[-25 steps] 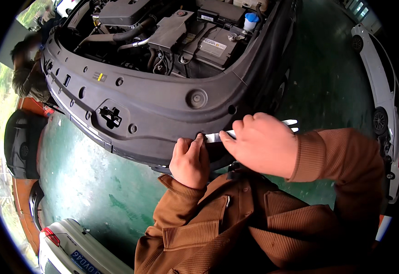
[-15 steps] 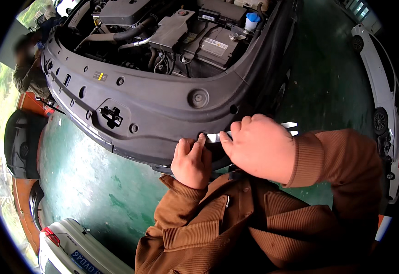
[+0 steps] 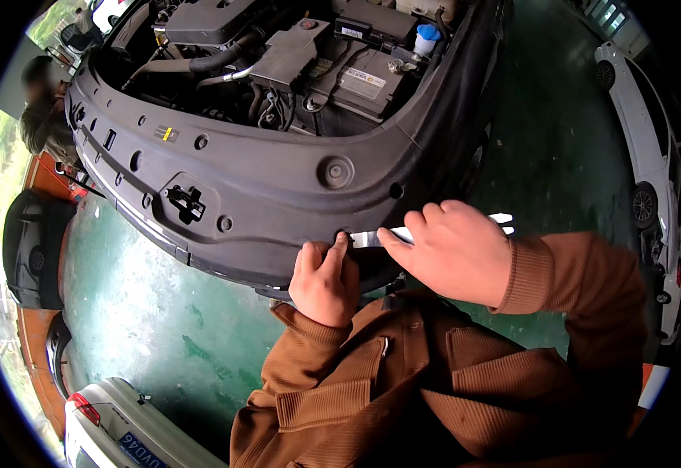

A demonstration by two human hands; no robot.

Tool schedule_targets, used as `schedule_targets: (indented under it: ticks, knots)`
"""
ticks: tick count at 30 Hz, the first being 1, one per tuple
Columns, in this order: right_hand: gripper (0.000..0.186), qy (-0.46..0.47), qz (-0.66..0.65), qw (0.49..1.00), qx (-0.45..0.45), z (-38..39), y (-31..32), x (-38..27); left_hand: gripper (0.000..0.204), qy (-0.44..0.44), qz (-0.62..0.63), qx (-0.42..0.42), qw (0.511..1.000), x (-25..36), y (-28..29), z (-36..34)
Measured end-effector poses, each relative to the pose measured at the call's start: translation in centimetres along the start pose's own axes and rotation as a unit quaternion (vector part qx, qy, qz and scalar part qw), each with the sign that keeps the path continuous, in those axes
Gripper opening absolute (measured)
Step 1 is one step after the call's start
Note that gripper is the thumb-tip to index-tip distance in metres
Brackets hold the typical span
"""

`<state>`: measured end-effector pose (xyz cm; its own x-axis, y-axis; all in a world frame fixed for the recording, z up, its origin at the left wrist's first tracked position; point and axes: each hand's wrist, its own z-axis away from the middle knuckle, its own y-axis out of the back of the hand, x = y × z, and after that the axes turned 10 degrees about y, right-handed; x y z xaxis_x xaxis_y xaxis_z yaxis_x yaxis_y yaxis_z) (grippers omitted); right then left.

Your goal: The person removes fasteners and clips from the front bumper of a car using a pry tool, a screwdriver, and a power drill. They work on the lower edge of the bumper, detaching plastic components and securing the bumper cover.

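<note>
My right hand (image 3: pixel 457 253) is wrapped round a flat silver pry tool (image 3: pixel 367 239), whose forked end sticks out past the hand on the right. The tool's narrow tip lies on the dark plastic front cover (image 3: pixel 270 187) of the car, close to its near edge. Right at that tip, the index finger of my left hand (image 3: pixel 323 287) presses down, with its other fingers curled in. Anything under that fingertip is hidden.
Beyond the cover lies the open engine bay, with a battery (image 3: pixel 360 82) and a blue-capped reservoir (image 3: pixel 427 37). A person (image 3: pixel 44 117) is at the far left. White cars stand at the right (image 3: pixel 629 117) and lower left (image 3: pixel 122 425). Removed bumpers (image 3: pixel 36 249) lean at the left.
The right hand and the pry tool have shifted slightly, and more of the blade shows between the hands. The left fingertip stays at the tool's tip. My view has moved a little.
</note>
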<state>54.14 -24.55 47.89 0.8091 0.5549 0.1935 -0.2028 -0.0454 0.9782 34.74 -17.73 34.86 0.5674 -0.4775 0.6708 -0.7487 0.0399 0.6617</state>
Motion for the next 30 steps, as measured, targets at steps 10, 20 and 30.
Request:
schedule_targets:
  ticks: [10, 20, 30]
  knots:
    - [0.022, 0.019, 0.037, 0.998, -0.041, -0.7, 8.4, 4.4, 0.030, 0.106, 0.205, 0.019, 0.973, -0.3, 3.9, 1.6]
    - [0.003, 0.214, 0.023, 0.971, 0.106, -8.5, 8.0, 2.5, 0.049, 0.098, 0.327, -0.241, 0.908, 2.5, 7.2, -5.7]
    - [0.012, -0.011, -0.250, 0.845, 0.472, -3.7, -2.2, 6.5, 0.028, 0.176, 0.643, -0.006, 0.745, 0.4, 1.2, -5.3]
